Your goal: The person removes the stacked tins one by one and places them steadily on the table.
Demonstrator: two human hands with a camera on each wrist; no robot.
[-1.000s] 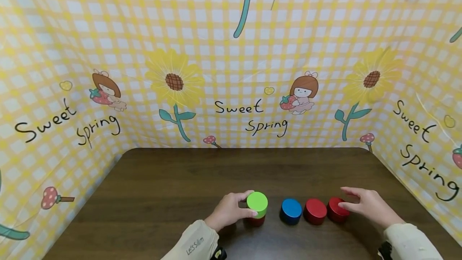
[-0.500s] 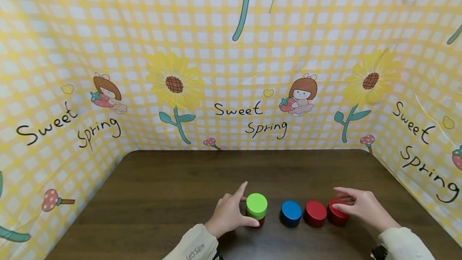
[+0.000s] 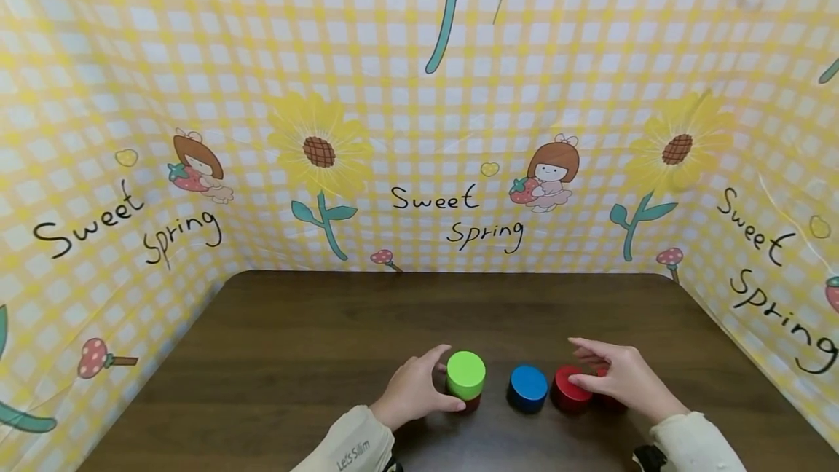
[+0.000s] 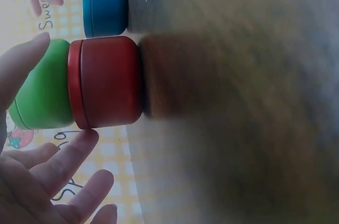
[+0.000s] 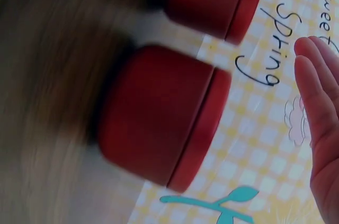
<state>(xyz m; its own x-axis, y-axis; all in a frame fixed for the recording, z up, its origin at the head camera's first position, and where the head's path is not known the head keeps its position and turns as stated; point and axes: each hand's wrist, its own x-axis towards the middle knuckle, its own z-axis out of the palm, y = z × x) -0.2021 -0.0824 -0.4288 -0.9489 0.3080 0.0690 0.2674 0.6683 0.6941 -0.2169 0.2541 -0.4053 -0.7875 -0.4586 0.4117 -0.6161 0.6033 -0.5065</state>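
A green round tin [image 3: 465, 376] is stacked on a red tin [image 4: 108, 83]. Around the left side of this stack is my left hand [image 3: 408, 393], its fingers and thumb spread; in the left wrist view one fingertip meets the red tin's edge. My right hand [image 3: 632, 379] hovers with extended fingers over two red tins. It partly covers the nearer-to-middle red tin [image 3: 567, 393] and most of the rightmost red tin [image 5: 164, 118]. Nothing is held in it. A blue tin [image 3: 527, 388] stands between the stack and those red ones.
Everything stands on a dark wooden table [image 3: 314, 326]. A yellow checked cloth [image 3: 419, 130] with printed sunflowers and lettering rises behind the table and along both sides.
My left hand has loosened from the green tin, its fingers spreading. The right hand has moved left, from the rightmost red tin to over the neighbouring red one. The tins have stayed put.
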